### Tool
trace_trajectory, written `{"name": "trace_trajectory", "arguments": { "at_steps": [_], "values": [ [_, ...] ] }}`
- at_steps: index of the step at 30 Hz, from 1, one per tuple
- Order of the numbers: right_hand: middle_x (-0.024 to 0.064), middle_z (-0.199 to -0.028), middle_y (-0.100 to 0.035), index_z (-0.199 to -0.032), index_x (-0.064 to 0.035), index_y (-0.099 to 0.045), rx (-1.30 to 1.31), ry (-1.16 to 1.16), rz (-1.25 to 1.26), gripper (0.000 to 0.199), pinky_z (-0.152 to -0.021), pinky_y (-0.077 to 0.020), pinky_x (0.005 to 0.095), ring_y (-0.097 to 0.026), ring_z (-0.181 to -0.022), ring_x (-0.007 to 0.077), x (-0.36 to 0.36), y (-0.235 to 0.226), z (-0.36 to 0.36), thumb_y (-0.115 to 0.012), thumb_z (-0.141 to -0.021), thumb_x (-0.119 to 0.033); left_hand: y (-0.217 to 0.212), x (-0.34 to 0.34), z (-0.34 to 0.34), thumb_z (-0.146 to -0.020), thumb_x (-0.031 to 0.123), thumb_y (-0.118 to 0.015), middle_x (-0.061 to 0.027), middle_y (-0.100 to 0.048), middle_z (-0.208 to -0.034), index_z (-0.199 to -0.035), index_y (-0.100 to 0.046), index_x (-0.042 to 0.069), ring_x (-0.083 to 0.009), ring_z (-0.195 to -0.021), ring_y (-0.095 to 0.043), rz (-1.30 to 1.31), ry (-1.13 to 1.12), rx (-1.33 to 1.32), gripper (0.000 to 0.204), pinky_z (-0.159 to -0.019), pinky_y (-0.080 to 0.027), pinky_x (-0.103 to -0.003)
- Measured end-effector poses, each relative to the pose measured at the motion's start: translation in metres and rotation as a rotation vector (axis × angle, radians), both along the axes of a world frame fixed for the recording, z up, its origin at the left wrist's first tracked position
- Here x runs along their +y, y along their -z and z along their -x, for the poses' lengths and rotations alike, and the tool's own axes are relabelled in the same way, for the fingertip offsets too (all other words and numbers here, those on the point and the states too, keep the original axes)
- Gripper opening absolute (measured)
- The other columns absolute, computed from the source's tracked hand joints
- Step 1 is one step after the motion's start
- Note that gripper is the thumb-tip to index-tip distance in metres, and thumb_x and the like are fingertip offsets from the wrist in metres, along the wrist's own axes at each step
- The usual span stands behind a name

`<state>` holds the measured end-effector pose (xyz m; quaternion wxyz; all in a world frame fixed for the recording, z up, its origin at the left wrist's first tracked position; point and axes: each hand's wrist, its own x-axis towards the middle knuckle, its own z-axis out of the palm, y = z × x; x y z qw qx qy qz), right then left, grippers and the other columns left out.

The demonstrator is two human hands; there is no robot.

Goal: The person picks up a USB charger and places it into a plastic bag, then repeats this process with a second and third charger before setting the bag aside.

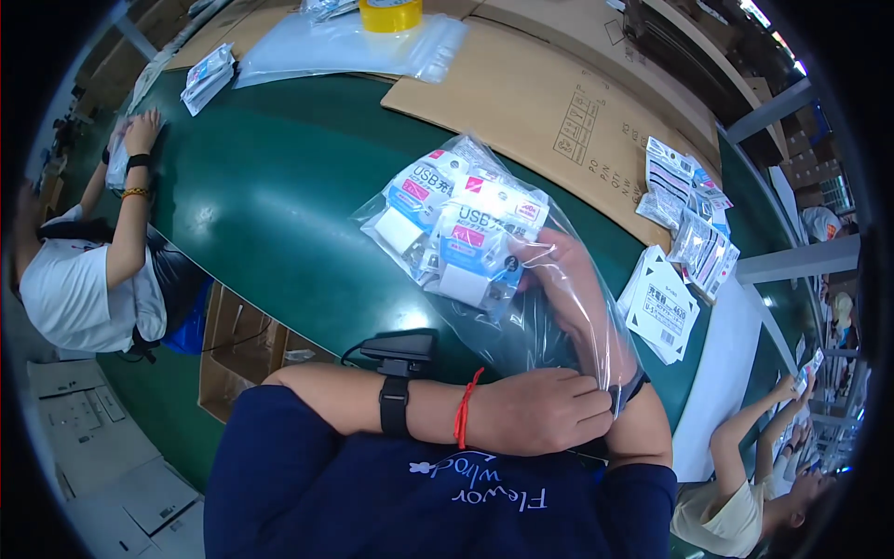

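My left hand point(549, 410) is closed on the open edge of a large clear plastic bag point(507, 345), holding it near my body. Inside that bag, my right hand point(563, 279) reaches up with its fingers on the right side of several charger packets point(484, 242). Each packet is clear, with a white, pink and blue card and a white charger showing in it. They lie together at the bag's far end, over the green table. Part of my right thumb and fingers is hidden behind the packets and the shiny film.
A green table point(279, 168) carries flattened cardboard point(503, 93), clear bags point(317, 56) and yellow tape point(391, 14). More packets point(689, 200) and white label sheets point(656, 307) lie at right. Co-workers sit left point(102, 270) and lower right point(736, 494).
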<state>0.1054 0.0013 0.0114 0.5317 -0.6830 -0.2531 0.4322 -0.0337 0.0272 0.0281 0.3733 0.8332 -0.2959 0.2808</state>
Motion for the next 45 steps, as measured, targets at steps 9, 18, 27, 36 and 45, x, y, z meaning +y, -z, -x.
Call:
{"name": "trace_trajectory", "arguments": {
  "at_steps": [9, 18, 27, 36, 45],
  "values": [
    [0.0068, -0.094, -0.066, -0.106, 0.0016, -0.061, 0.555, 0.404, -0.319, 0.023, -0.063, -0.0491, 0.0229, -0.062, -0.076, 0.0118, 0.028, 0.01, 0.026, -0.061, -0.091, -0.016, 0.014, -0.012, 0.005, -0.071, 0.01, -0.058, -0.0065, -0.048, -0.084, -0.09, -0.056, -0.002, -0.018, -0.073, -0.051, -0.053, 0.035, -0.048, 0.023, -0.061, -0.045, -0.028],
    [0.0071, -0.095, -0.066, -0.112, 0.002, -0.058, 0.221, 0.089, -0.141, 0.032, -0.071, -0.0521, 0.0246, -0.064, -0.081, 0.0138, 0.035, 0.012, 0.015, -0.058, -0.093, -0.023, 0.008, -0.005, 0.005, -0.079, 0.011, -0.062, -0.0082, -0.054, -0.087, -0.096, -0.059, -0.003, -0.0214, -0.08, -0.056, -0.009, 0.065, -0.002, 0.022, -0.069, -0.048, -0.031],
    [0.0094, -0.093, -0.066, -0.107, 0.0032, -0.058, 0.43, 0.1, -0.336, 0.029, -0.065, -0.0538, 0.0232, -0.066, -0.08, 0.0151, 0.015, 0.001, 0.008, -0.058, -0.092, -0.022, 0.001, 0.144, -0.006, -0.088, 0.03, -0.061, -0.0218, -0.055, -0.116, -0.121, -0.052, -0.006, -0.0381, -0.108, -0.052, 0.104, -0.926, 0.097, 0.049, -0.096, -0.039, -0.041],
    [0.0112, -0.091, -0.065, -0.105, 0.0049, -0.057, 0.391, 0.108, -0.303, 0.029, -0.066, -0.0555, 0.0251, -0.066, -0.078, 0.0166, 0.028, 0.016, 0.013, -0.06, -0.091, -0.021, 0.018, 0.17, -0.013, -0.099, 0.041, -0.043, -0.0136, -0.061, -0.117, -0.125, -0.052, -0.006, -0.0163, -0.107, -0.055, 0.718, -0.601, 0.652, 0.055, -0.095, -0.04, -0.027],
    [0.0065, -0.078, -0.061, -0.092, -0.0001, -0.057, 0.327, 0.182, -0.309, 0.026, -0.061, -0.0509, 0.0239, -0.061, -0.064, 0.0131, 0.036, 0.024, 0.009, -0.061, -0.091, -0.026, 0.026, 0.189, -0.037, -0.099, 0.037, -0.045, -0.0157, -0.061, -0.118, -0.124, -0.053, -0.006, -0.0169, -0.107, -0.056, 0.757, -0.549, 0.575, 0.051, -0.093, -0.041, -0.027]
  ]
}}
